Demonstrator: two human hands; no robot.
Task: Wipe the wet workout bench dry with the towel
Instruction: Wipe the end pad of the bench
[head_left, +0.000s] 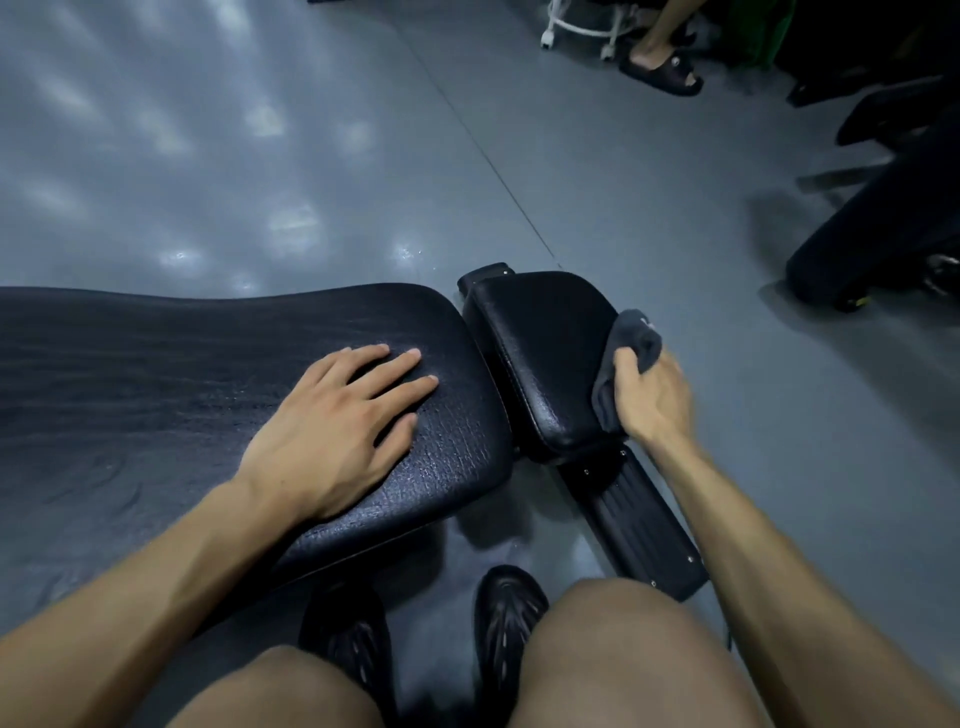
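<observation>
**Bench wipe: towel at seat pad edge**

Head view: grey glossy floor (260, 156) ran open to the left and ahead. Black bench (156, 374) lay low across the frame, its small seat pad (545, 353) to the right. Left hand (332, 415) lay flat on the bench, fingers straight and spread. Right hand (654, 400) gripped the dark towel (631, 353) against the pad's right edge. Dark equipment (883, 234) crowded the far right; a foot in a sandal (662, 67) stood at the top.

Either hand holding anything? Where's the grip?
Right hand grips the dark towel around its bunched middle, against the small seat pad. Left hand holds nothing, flat on the long pad.
</observation>
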